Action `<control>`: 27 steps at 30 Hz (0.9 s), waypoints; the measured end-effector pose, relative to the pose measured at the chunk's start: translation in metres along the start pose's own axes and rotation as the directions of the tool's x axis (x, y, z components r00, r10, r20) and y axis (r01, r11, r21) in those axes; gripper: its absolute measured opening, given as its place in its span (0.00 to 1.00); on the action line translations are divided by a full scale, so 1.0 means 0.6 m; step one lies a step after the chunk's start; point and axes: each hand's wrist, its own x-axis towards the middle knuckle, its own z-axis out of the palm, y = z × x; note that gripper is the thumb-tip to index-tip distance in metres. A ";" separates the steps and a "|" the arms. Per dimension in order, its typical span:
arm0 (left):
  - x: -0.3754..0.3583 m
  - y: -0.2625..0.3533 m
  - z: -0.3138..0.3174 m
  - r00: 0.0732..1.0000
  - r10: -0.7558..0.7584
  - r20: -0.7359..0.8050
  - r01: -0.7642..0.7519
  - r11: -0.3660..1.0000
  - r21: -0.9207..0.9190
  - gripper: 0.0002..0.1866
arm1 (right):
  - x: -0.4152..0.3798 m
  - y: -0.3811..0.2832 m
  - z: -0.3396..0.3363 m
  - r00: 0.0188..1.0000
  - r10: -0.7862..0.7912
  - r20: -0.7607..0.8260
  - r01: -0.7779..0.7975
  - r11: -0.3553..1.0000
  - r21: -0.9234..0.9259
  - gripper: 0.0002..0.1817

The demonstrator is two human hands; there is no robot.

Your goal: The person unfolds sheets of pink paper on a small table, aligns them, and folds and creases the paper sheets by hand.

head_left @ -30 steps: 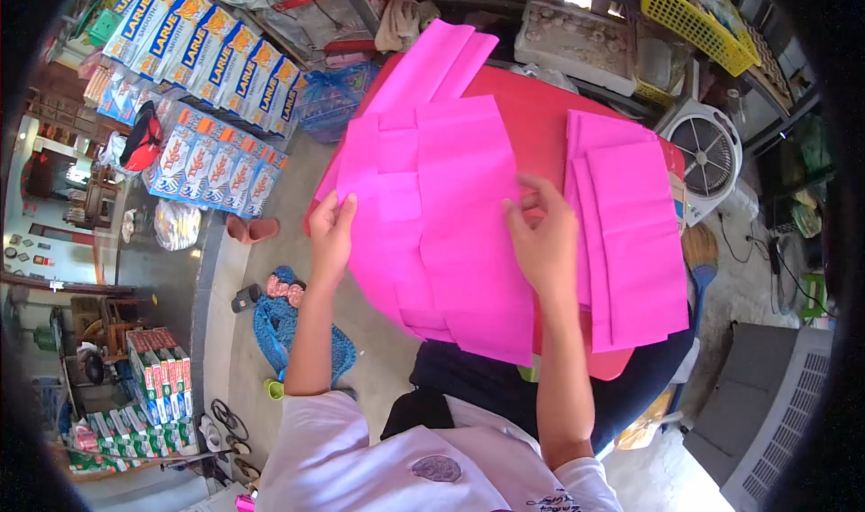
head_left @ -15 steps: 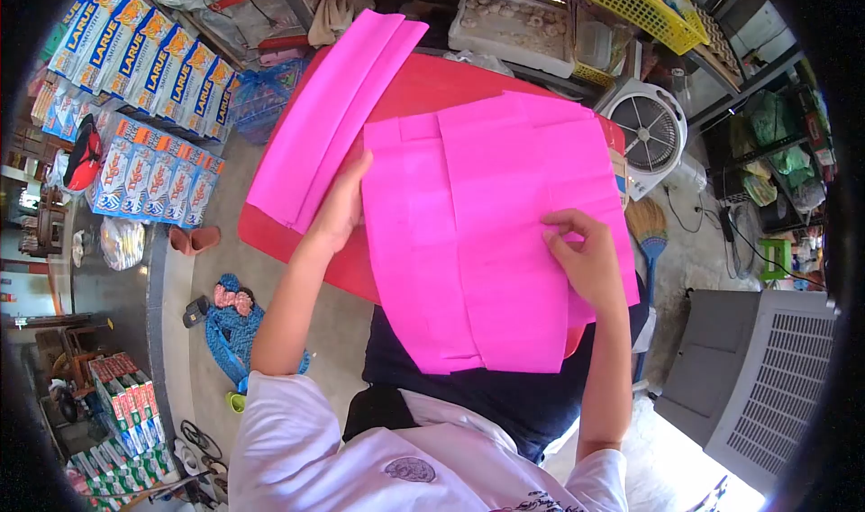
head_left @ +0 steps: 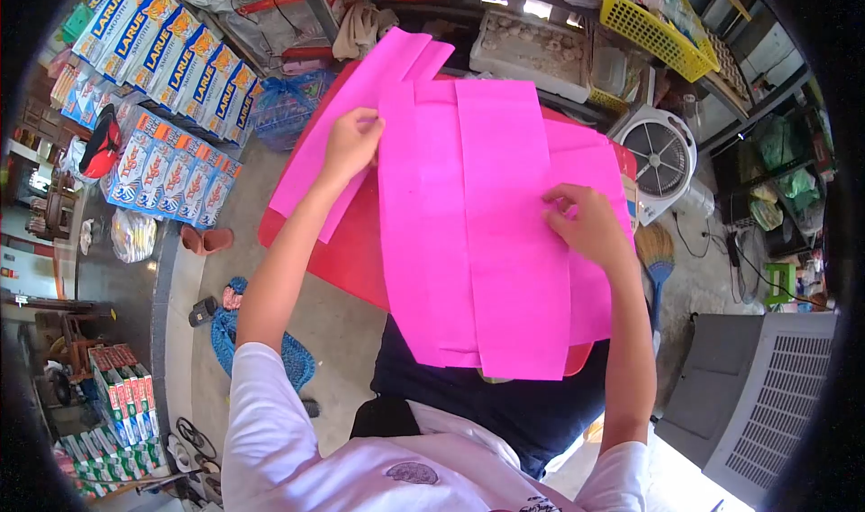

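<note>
Bright pink paper sheets (head_left: pixel 509 242), overlapping in long panels, lie over a red table (head_left: pixel 347 264) in front of me and hang past its near edge. My left hand (head_left: pixel 353 143) is closed, fingertips pinching the upper left edge of the paper. On the other side my right hand (head_left: pixel 586 224) is curled, its thumb and fingers pinched at the right edge of the middle panel. A separate folded pink paper stack (head_left: pixel 329 143) lies to the left, partly behind my left hand and forearm.
Beer cartons (head_left: pixel 180 57) are stacked at the left. A white fan (head_left: pixel 658 156) and a broom (head_left: pixel 656 251) stand to the right, with a grey air cooler (head_left: pixel 766 395) nearer. A yellow basket (head_left: pixel 658 35) sits on the back shelf. Blue cloth (head_left: pixel 288 363) lies on the floor.
My left hand has risen from beside the paper's left edge to its upper left and now pinches it. The middle panel now stands higher and straighter. My right hand stays near the same place.
</note>
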 end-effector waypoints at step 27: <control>0.030 0.054 0.078 0.958 0.284 -0.038 -0.222 0.821 0.527 0.30 | 0.280 -0.121 0.175 0.983 -0.057 -0.176 -0.046 0.846 -0.531 0.34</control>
